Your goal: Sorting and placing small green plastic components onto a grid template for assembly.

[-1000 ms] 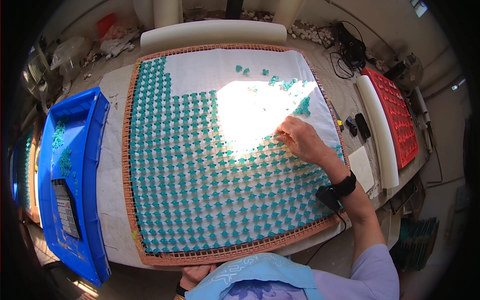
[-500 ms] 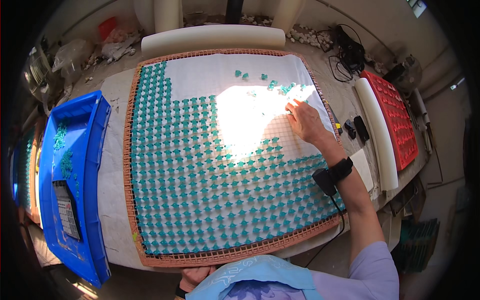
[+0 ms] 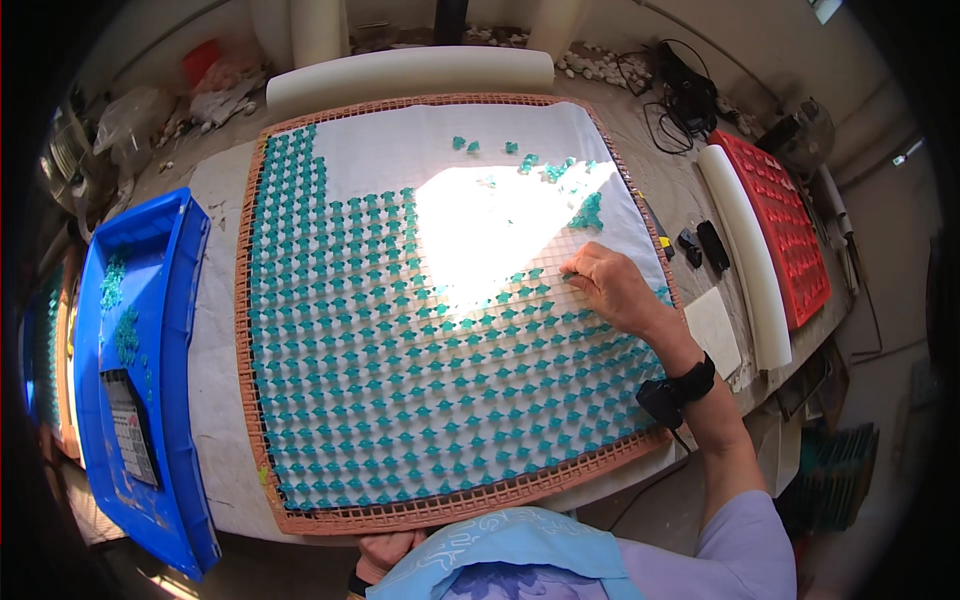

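Observation:
A cloth-covered, orange-brown lattice-rimmed tray (image 3: 246, 300) lies before me, with rows of small teal bird- or turtle-like pieces (image 3: 375, 382) on its white gridded cloth (image 3: 390, 150). Over the right side of the cloth is my right hand (image 3: 615, 288), thumb and fingertips pinched on a small teal piece, mostly hidden, at the end of a short row. Loose teal pieces (image 3: 585, 211) are heaped beyond that hand, partly in glaring sunlight. My left hand (image 3: 388, 550) is curled below the tray's front edge, partly behind the light-blue apron; whatever it grips is hidden.
A blue bin (image 3: 185, 330) on the left holds teal bits and a calculator (image 3: 130, 425). To the right are a white roll (image 3: 745, 255) and a red tray (image 3: 775, 230) of red pieces. Another white roll (image 3: 410, 78) lies behind the tray. A cable trails from my right wrist's black device (image 3: 672, 398).
My right hand has moved from the loose heap toward me, down to the end of a short row. The whole view has shifted slightly. My left hand stays at the front edge.

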`<state>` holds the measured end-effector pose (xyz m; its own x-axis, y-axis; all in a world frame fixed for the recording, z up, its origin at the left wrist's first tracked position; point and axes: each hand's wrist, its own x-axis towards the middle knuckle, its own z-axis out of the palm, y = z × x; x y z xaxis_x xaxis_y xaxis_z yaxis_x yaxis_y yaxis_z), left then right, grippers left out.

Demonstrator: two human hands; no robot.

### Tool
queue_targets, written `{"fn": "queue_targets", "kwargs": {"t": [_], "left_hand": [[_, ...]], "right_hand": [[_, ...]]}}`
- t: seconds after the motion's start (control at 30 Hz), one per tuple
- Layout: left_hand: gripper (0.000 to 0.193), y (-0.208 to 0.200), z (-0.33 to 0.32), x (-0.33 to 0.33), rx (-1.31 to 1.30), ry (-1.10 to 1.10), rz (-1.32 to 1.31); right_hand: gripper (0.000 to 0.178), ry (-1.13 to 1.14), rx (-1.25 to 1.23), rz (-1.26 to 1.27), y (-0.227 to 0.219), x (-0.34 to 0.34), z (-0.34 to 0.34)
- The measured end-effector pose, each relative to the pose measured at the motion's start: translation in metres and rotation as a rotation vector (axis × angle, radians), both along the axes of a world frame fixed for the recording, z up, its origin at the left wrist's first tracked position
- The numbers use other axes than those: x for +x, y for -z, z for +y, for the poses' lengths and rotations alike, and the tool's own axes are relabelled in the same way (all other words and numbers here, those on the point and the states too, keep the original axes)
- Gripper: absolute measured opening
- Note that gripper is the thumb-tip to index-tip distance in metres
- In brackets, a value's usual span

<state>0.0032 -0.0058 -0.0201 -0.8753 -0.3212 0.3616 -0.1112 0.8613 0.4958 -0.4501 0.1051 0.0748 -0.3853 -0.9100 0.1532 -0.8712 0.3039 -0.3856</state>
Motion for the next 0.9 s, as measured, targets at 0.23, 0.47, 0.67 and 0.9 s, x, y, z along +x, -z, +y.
{"fn": "queue_targets", "kwargs": {"t": [0.23, 0.47, 0.67, 0.9], "left_hand": [[0.024, 0.002, 0.001, 0.001, 0.009, -0.016, 0.013], [0.024, 0.004, 0.002, 0.006, 0.044, -0.011, -0.018], [0.024, 0.003, 0.003, 0.006, 0.069, -0.020, -0.031], [0.023, -0.004, -0.001, 0.000, 0.067, -0.007, -0.019]], "right_hand": [[0.011, 0.046, -0.019, -0.122, -0.007, 0.008, 0.004], [0.010, -0.057, -0.040, -0.197, -0.006, 0.015, 0.009], [0.010, -0.061, -0.054, -0.170, -0.001, 0.016, 0.007], [0.012, 0.054, 0.002, -0.292, -0.015, 0.014, 0.002]]}}
